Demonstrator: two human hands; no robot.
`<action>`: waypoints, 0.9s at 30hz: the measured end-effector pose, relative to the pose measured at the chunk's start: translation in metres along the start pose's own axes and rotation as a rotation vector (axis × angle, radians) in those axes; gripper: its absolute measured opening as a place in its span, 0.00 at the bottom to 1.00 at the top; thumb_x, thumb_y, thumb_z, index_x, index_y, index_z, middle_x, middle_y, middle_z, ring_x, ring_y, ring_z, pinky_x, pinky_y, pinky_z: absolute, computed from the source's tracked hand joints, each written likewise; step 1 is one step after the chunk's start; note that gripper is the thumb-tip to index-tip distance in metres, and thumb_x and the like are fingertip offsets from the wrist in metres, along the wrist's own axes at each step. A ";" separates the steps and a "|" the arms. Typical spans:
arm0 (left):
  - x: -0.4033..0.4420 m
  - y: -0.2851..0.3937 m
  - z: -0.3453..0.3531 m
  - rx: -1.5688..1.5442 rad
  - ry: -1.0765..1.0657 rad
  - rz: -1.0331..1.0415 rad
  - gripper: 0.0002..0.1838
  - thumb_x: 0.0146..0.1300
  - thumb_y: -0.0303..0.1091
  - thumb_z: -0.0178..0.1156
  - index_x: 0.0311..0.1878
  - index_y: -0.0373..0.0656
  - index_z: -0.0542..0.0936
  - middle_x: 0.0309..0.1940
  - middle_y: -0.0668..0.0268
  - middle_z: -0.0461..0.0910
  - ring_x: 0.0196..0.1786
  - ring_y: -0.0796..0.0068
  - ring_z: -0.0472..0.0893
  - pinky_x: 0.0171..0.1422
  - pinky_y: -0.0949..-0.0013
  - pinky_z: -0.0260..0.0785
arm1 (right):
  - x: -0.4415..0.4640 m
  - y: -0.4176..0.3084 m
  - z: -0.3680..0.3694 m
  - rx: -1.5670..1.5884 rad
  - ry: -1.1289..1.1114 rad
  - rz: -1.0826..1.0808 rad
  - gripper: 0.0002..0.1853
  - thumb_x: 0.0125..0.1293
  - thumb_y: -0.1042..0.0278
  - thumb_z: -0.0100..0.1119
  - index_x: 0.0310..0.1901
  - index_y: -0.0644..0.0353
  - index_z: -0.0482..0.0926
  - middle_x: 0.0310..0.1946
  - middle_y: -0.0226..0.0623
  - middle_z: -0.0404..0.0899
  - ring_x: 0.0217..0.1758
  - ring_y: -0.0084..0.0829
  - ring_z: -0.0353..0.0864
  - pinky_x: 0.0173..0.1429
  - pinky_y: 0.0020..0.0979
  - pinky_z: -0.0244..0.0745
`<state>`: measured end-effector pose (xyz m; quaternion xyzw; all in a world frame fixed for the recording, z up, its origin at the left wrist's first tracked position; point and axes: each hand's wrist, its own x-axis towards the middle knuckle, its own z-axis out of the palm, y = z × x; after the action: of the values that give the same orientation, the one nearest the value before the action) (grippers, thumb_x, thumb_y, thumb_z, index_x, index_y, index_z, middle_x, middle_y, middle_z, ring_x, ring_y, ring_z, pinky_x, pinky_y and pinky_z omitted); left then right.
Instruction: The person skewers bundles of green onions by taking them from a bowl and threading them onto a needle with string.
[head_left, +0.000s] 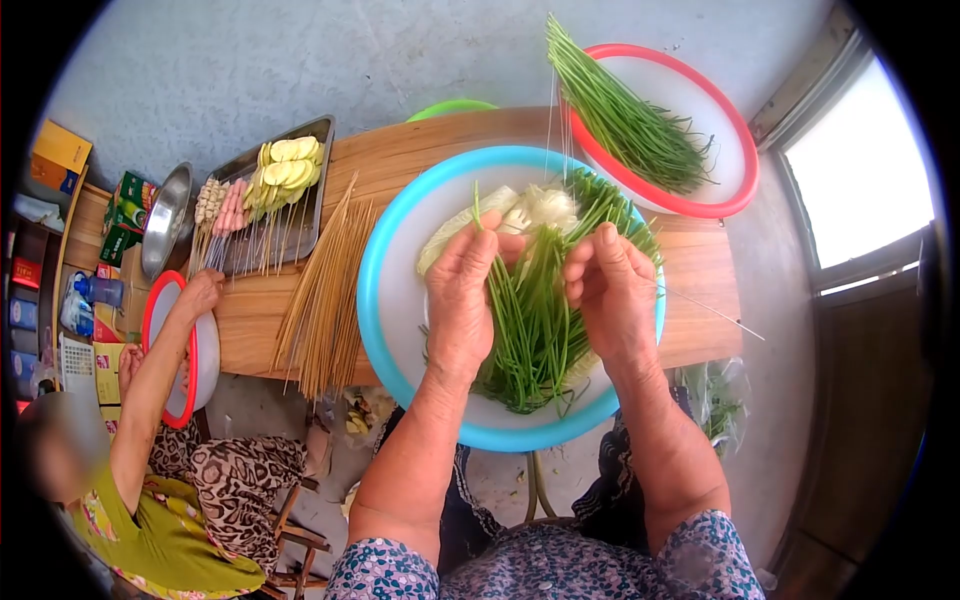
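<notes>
Over a large white basin with a blue rim [385,250], my left hand [465,285] pinches a green stalk that sticks up between thumb and fingers. To its right my right hand [615,290] has its fingers closed on a thin skewer [715,313], which points out to the right. Between and below the hands, long green stalks [530,350] hang and lie in the basin. Pale cabbage leaves [540,210] are behind them in the basin. More thin skewers stand upright at the basin's back edge.
A red-rimmed basin [745,150] with green stalks is at the back right. Bamboo skewers [325,310] lie on the wooden table [390,150], left of the blue basin. A metal tray [325,135] bears skewered food. Another person [160,520] sits at left beside a red-rimmed basin [207,365].
</notes>
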<state>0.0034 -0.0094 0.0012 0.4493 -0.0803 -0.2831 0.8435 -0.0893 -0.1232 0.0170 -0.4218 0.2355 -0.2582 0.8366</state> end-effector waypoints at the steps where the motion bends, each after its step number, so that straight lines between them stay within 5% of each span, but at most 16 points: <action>1: -0.001 0.001 0.002 0.000 -0.001 0.000 0.16 0.66 0.37 0.56 0.52 0.36 0.76 0.36 0.64 0.80 0.39 0.77 0.77 0.48 0.73 0.71 | 0.000 0.000 0.000 0.005 -0.009 -0.004 0.17 0.70 0.56 0.50 0.29 0.60 0.77 0.21 0.31 0.77 0.20 0.21 0.72 0.26 0.22 0.67; 6: -0.001 0.005 0.004 -0.004 0.044 -0.020 0.10 0.67 0.33 0.54 0.45 0.37 0.76 0.35 0.63 0.79 0.38 0.77 0.76 0.45 0.73 0.71 | 0.000 -0.001 0.001 -0.011 -0.019 -0.008 0.17 0.69 0.56 0.51 0.30 0.60 0.77 0.21 0.31 0.77 0.21 0.21 0.72 0.26 0.21 0.67; 21: 0.005 0.003 0.000 -0.045 0.076 -0.065 0.12 0.59 0.19 0.54 0.47 0.35 0.73 0.37 0.61 0.78 0.38 0.75 0.77 0.44 0.73 0.72 | 0.000 -0.003 0.002 -0.055 -0.016 -0.037 0.17 0.68 0.56 0.53 0.30 0.61 0.78 0.21 0.32 0.77 0.21 0.22 0.72 0.28 0.23 0.66; 27: 0.003 0.003 0.000 0.050 0.088 -0.042 0.11 0.58 0.21 0.59 0.45 0.35 0.75 0.33 0.65 0.79 0.35 0.78 0.76 0.42 0.76 0.70 | -0.001 -0.005 0.001 -0.069 0.005 -0.035 0.17 0.68 0.56 0.53 0.30 0.62 0.78 0.22 0.32 0.77 0.22 0.22 0.72 0.28 0.23 0.67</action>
<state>0.0065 -0.0098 0.0030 0.4837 -0.0407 -0.2785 0.8288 -0.0904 -0.1239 0.0217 -0.4539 0.2389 -0.2655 0.8163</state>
